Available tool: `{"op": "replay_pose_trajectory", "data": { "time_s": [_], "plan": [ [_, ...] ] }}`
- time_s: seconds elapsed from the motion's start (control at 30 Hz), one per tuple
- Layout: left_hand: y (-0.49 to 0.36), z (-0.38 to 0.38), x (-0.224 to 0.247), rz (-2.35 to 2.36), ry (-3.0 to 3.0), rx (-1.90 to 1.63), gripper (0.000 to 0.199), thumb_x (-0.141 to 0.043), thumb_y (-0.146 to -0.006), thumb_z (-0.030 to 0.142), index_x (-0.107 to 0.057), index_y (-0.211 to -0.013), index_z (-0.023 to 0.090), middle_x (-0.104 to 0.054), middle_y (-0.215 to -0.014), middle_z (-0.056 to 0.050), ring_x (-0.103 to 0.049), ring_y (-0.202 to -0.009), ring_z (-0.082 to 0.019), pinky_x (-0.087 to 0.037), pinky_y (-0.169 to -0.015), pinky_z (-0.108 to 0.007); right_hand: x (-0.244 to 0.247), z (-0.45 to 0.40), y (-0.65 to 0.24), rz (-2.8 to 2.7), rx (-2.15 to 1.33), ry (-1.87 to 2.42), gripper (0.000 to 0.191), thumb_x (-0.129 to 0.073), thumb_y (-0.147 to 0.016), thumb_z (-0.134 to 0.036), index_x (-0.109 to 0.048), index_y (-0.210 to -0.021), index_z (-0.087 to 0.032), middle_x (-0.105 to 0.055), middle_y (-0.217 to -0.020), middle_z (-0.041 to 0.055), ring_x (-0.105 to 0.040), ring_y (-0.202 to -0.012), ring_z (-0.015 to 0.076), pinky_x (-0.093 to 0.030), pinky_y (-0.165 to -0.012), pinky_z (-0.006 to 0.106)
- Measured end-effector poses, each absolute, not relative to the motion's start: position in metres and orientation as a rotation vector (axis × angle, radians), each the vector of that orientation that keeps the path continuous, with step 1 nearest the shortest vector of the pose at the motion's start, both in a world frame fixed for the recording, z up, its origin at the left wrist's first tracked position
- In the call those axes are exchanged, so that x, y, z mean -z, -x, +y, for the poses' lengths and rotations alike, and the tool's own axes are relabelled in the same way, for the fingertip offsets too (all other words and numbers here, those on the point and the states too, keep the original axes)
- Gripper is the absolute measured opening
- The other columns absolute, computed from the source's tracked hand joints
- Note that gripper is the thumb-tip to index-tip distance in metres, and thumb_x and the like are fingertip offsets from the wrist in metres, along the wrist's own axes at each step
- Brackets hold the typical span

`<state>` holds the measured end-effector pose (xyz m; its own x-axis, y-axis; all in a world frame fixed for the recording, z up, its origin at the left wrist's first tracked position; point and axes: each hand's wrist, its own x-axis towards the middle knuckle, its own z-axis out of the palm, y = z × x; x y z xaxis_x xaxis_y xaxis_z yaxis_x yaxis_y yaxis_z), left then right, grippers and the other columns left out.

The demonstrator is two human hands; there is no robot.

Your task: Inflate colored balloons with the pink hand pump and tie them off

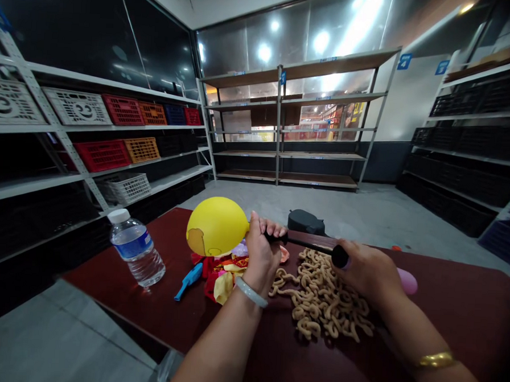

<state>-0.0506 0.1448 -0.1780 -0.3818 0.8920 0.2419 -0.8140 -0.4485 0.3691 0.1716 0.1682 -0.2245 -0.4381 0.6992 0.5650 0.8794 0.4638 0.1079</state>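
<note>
A yellow balloon (217,226), inflated, hangs over the table's left half, its neck at the fingers of my left hand (264,243). That hand is closed around the black nozzle end of a hand pump (310,244). My right hand (368,271) grips the pump's pink and black far end. Below my left hand lies a pile of limp red, yellow and purple balloons (225,275), with a blue balloon (189,280) beside it. Tan coiled pieces (330,300) are heaped under the pump.
A water bottle (137,247) with a white cap stands on the dark red table (146,316) at the left. Behind the table is a black object (306,221). Shelves with crates (122,110) line the left wall; more racks stand at the back and right.
</note>
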Motion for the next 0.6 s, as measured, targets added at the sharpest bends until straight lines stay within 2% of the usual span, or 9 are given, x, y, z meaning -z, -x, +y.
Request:
{"op": "replay_pose_trajectory", "data": {
  "time_s": [0.17,0.4,0.6],
  "plan": [
    [0.024,0.141,0.188,0.224,-0.481,-1.868,0.049,-0.06,-0.087,0.049,-0.034,-0.059,0.018,-0.032,-0.05,0.005,-0.033,-0.045,-0.008,-0.03,-0.051,-0.024,0.219,0.152,-0.15,-2.281,0.514,1.291,0.031,-0.057,-0.082,-0.042,-0.057,-0.105,-0.02,-0.07,-0.092,0.006,-0.066,-0.08,0.0245,-0.041,-0.066,0.034],
    [-0.012,0.13,0.205,0.244,-0.535,-1.757,0.045,-0.049,-0.094,0.047,-0.04,-0.06,0.018,-0.036,-0.052,0.003,-0.038,-0.049,-0.011,-0.035,-0.056,-0.028,0.217,0.137,-0.131,-2.244,0.446,1.203,0.024,-0.061,-0.079,-0.034,-0.058,-0.1,-0.022,-0.071,-0.091,0.0046,-0.067,-0.079,0.0232,-0.04,-0.067,0.033],
    [0.004,0.132,0.193,0.287,-0.538,-1.792,0.045,-0.056,-0.091,0.044,-0.038,-0.058,0.018,-0.034,-0.05,0.004,-0.038,-0.048,-0.01,-0.033,-0.052,-0.027,0.222,0.148,-0.139,-2.26,0.4,1.155,0.036,-0.059,-0.082,-0.043,-0.059,-0.112,-0.024,-0.072,-0.101,0.0046,-0.068,-0.086,0.0228,-0.045,-0.071,0.033]
  ]
}}
